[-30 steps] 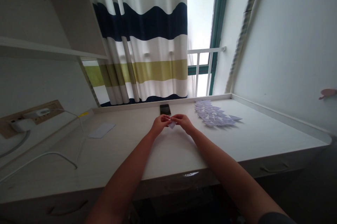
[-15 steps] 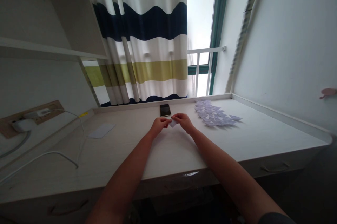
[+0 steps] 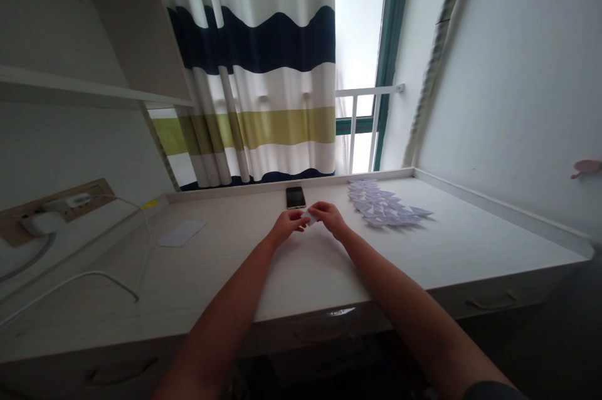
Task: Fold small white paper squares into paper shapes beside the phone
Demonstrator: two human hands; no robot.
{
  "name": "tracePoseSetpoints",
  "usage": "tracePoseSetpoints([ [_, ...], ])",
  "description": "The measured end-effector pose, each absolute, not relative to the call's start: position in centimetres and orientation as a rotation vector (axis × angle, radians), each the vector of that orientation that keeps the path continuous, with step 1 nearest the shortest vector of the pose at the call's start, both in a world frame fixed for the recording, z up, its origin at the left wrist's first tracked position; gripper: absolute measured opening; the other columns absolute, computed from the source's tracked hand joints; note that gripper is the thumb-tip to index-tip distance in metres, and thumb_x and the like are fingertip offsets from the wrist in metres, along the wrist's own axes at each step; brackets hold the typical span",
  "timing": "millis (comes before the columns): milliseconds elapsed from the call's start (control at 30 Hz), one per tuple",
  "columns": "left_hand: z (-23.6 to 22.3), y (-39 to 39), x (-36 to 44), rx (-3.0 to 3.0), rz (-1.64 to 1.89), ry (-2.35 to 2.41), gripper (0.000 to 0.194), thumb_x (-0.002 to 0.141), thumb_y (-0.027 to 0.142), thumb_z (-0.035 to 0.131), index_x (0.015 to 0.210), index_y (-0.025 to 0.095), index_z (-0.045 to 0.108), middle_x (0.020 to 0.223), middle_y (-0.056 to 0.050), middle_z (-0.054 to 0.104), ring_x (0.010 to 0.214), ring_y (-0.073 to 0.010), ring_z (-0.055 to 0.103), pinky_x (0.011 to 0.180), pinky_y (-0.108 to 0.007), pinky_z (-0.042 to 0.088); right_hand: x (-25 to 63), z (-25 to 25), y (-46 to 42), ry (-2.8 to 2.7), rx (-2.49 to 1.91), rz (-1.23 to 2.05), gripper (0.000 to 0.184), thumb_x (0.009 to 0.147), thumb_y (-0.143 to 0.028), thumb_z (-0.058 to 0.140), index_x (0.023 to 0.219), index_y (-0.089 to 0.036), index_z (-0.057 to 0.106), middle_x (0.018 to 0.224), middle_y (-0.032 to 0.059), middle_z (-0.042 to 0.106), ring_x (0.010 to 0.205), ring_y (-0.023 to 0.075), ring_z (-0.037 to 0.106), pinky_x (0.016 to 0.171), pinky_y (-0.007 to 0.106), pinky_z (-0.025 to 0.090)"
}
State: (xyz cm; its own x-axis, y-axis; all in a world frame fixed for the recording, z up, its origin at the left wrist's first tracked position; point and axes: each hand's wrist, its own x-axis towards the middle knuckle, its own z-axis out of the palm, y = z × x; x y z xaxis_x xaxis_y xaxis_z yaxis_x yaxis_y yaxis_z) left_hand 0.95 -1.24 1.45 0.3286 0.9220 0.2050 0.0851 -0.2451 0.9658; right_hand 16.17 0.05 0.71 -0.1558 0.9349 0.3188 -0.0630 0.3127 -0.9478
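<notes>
A small folded piece of white paper (image 3: 310, 217) is held up between my two hands, just above the white desk (image 3: 310, 281). My left hand (image 3: 286, 227) pinches its left side, with the lower fingers partly apart. At the other side, my right hand (image 3: 328, 217) grips the paper between thumb and fingertips. The fingers cover much of the paper, so its exact folds are hard to make out. Right behind the hands a dark-screened phone (image 3: 296, 197) lies flat on the desk.
Folded white paper pieces (image 3: 383, 205) lie in overlapping rows at the back right. Flat paper sheets (image 3: 182, 232) rest on the left. A white cable (image 3: 117, 279) runs over the desk from the wall socket (image 3: 89, 196). A raised rim (image 3: 498, 209) borders the right side.
The fingers of my left hand have shifted over the paper, the lower ones spreading slightly. The paper has turned a little between the hands. Everything else stays put.
</notes>
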Motion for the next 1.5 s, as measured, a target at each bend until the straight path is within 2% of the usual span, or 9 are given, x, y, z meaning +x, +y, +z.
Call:
tracePoseSetpoints([
  [200,1.25,-1.00,0.90,1.599,1.073,0.956,0.029,0.059,0.034,0.069,0.077,0.012,0.064,0.074,-0.004,0.063,0.065,-0.0128,0.057,0.063,-0.029,0.047,16.02,0.90,-0.30,-1.371,-0.825,1.160,0.022,0.060,-0.034,0.063,0.059,-0.015,0.053,0.054,-0.0030,0.053,0.053,0.0095,0.048,0.055,0.024,0.036],
  [367,1.12,-0.72,0.89,1.599,1.162,0.989,0.029,0.058,0.036,0.069,0.073,0.011,0.063,0.068,-0.003,0.062,0.061,-0.0119,0.056,0.061,-0.028,0.048,15.76,0.99,-0.54,-1.442,-0.894,1.092,0.026,0.061,-0.039,0.062,0.062,-0.015,0.054,0.058,-0.0021,0.055,0.054,0.0089,0.048,0.054,0.023,0.036],
  [500,1.11,-0.59,0.81,1.633,1.236,1.061,0.030,0.060,0.038,0.068,0.073,0.011,0.062,0.066,-0.003,0.062,0.060,-0.0122,0.056,0.059,-0.028,0.048,15.62,0.72,-0.40,-1.505,-1.043,0.994,0.027,0.058,-0.039,0.065,0.068,-0.015,0.058,0.054,-0.0033,0.053,0.050,0.0081,0.045,0.049,0.021,0.033],
  [633,1.07,-0.66,0.83,1.634,1.236,1.082,0.031,0.060,0.036,0.068,0.077,0.011,0.061,0.067,-0.004,0.062,0.061,-0.0139,0.058,0.059,-0.029,0.050,15.51,0.67,-0.56,-1.504,-1.070,1.086,0.025,0.062,-0.038,0.064,0.068,-0.015,0.057,0.049,-0.0039,0.050,0.044,0.0068,0.043,0.044,0.020,0.033],
  [867,1.34,-1.12,0.72,1.519,1.205,1.032,0.031,0.063,0.034,0.068,0.083,0.010,0.061,0.075,-0.005,0.063,0.065,-0.0141,0.061,0.069,-0.034,0.052,15.48,0.85,-0.81,-1.386,-0.994,1.260,0.023,0.059,-0.028,0.069,0.072,-0.013,0.058,0.054,-0.0011,0.057,0.051,0.0085,0.053,0.055,0.023,0.044],
  [1100,1.15,-0.93,0.76,1.629,1.175,0.977,0.035,0.060,0.037,0.069,0.082,0.011,0.061,0.075,-0.005,0.063,0.066,-0.0150,0.060,0.068,-0.034,0.052,15.66,0.57,-0.61,-1.283,-0.979,1.354,0.025,0.060,-0.035,0.070,0.063,-0.013,0.058,0.054,0.0006,0.057,0.050,0.0081,0.052,0.055,0.023,0.045],
  [1333,0.81,-0.58,0.75,1.630,1.168,0.916,0.034,0.055,0.031,0.072,0.081,0.011,0.060,0.073,-0.004,0.062,0.066,-0.0139,0.059,0.068,-0.032,0.050,15.84,0.75,-0.70,-1.260,-0.969,1.384,0.021,0.061,-0.029,0.070,0.065,-0.012,0.059,0.056,0.0015,0.059,0.052,0.0081,0.053,0.058,0.023,0.045],
  [1500,0.90,-0.61,0.61,1.662,1.159,0.976,0.031,0.057,0.029,0.070,0.080,0.011,0.060,0.073,-0.004,0.062,0.066,-0.0141,0.058,0.062,-0.030,0.050,15.76,0.90,-0.92,-1.279,-0.932,1.399,0.015,0.061,-0.021,0.068,0.070,-0.011,0.061,0.057,0.0010,0.059,0.052,0.0079,0.054,0.061,0.024,0.047],
])
